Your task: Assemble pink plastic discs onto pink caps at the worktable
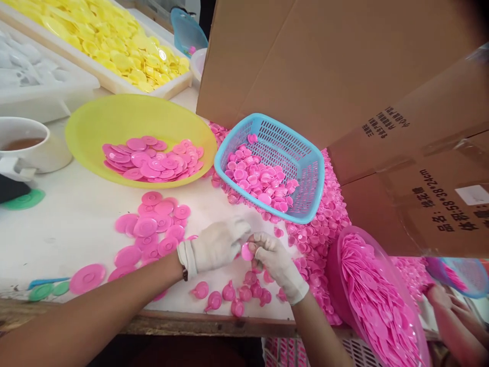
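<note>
My right hand (278,265), in a white glove with bare fingertips showing, pinches a small round pink plastic piece (247,252) with its fingers closed. Close against that piece is my left hand (217,245), also gloved; its fingers are bent and blurred, so its grip is unclear. Below both hands, several small pink toy pots with spouts (229,291) lie near the table edge. Left of my left hand, flat pink toy plates (145,227) are spread over the white table. A blue basket (314,196) holding small pink cup-like pieces (263,178) stands beyond my hands.
A yellow bowl (84,127) holds pink discs. A heap of pink pieces (324,229) lies beside a pink tub (334,265). Cardboard boxes (305,61) wall the right side. A mug (57,148) and yellow-piece tray (171,90) stand left. Another person's hand (443,300) is at far right.
</note>
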Demonstrator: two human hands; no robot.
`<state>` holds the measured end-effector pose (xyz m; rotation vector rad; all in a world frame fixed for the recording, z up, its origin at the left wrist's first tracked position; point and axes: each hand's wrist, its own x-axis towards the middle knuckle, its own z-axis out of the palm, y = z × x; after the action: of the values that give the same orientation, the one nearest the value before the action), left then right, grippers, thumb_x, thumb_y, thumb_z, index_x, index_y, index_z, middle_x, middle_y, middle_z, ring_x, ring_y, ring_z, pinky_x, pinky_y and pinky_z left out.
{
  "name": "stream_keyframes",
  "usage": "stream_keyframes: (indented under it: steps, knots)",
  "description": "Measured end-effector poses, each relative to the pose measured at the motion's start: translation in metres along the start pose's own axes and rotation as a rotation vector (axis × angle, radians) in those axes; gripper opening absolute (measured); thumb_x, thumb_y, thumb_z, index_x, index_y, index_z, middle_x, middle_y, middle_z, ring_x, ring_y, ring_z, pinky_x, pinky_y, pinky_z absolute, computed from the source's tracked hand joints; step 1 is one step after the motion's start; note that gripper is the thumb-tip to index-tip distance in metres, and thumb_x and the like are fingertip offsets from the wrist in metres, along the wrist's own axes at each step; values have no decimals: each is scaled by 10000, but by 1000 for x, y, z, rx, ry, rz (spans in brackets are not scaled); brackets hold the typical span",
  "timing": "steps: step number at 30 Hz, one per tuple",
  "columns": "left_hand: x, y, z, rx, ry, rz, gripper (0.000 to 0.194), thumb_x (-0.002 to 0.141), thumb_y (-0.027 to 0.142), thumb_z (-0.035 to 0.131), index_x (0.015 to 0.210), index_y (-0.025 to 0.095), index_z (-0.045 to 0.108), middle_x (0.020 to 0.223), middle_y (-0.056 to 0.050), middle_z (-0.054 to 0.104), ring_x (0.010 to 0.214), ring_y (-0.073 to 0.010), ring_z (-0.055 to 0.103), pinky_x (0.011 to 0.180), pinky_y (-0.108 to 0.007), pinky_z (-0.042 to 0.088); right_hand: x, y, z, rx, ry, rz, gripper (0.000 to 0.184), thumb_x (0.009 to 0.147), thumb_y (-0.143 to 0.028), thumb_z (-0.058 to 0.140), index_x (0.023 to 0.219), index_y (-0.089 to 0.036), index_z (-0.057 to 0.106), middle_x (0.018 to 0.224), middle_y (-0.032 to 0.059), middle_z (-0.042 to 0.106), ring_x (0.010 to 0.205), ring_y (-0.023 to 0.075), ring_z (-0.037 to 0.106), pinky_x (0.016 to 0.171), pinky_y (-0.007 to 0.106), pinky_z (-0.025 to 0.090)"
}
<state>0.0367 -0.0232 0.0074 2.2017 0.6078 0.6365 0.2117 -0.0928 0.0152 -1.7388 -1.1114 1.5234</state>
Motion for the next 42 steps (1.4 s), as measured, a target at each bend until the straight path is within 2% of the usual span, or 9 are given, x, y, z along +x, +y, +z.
stream_keyframes:
  steps: [6,9,14,18,25,33,36,39,42]
  knots:
    - [0,-10,11,-419,-353,-692,114,733,154,453,844,178,467,538,43,474,442,-133,504,418,-227,396,14,11,9,-342,2,-207,58,762,-165,507,708,-171,526,659,-26,525,566,80,496,508,188,389]
    - [-1,-12,22,-586,-355,-812,226,675,67,427,868,185,438,508,60,458,417,-122,491,389,-202,374,15,12,12,-325,-41,-108,52,799,-190,484,773,-183,529,663,-18,536,531,90,511,450,190,384]
    - [-2,-16,28,-482,-302,-665,199,646,63,462,810,175,473,520,71,413,430,-86,426,401,-181,325,16,11,15,-175,-178,150,132,846,-218,424,952,-209,501,638,-29,522,415,91,501,350,191,380]
    - [0,-16,25,-285,-276,-533,149,652,80,488,776,162,492,575,48,468,495,-84,432,449,-186,327,20,11,13,-148,-187,158,169,839,-182,412,983,-216,494,727,-20,552,400,78,515,345,191,397]
    - [-3,-15,20,-337,-320,-452,147,686,163,512,832,163,505,670,23,563,570,-111,519,496,-198,380,23,13,1,32,-394,205,294,770,-246,563,1034,-194,447,743,-22,583,556,114,618,505,232,512]
    - [4,-15,25,-247,-305,-380,218,649,143,520,862,163,566,776,-7,607,652,-130,543,582,-219,416,21,14,9,-81,-317,184,264,744,-161,495,1001,-212,465,679,-41,569,492,98,572,427,188,456]
    - [4,-17,2,-209,-366,-406,235,657,207,570,888,165,565,723,9,586,603,-124,512,527,-208,379,17,12,14,-89,-287,140,237,752,-169,497,984,-214,485,696,-39,571,513,85,562,443,172,437]
    - [-1,-15,-40,43,-277,-407,190,689,234,574,870,176,572,739,-4,587,648,-140,517,582,-228,375,9,5,19,-89,-235,43,179,755,-195,534,931,-203,498,699,-29,575,553,92,571,487,187,444]
    - [-9,-10,-73,295,-325,-457,138,663,231,605,790,179,597,777,-33,603,702,-181,544,625,-265,393,-2,-12,15,127,-68,-126,226,756,-274,590,933,-207,466,699,-14,584,572,117,592,513,219,457]
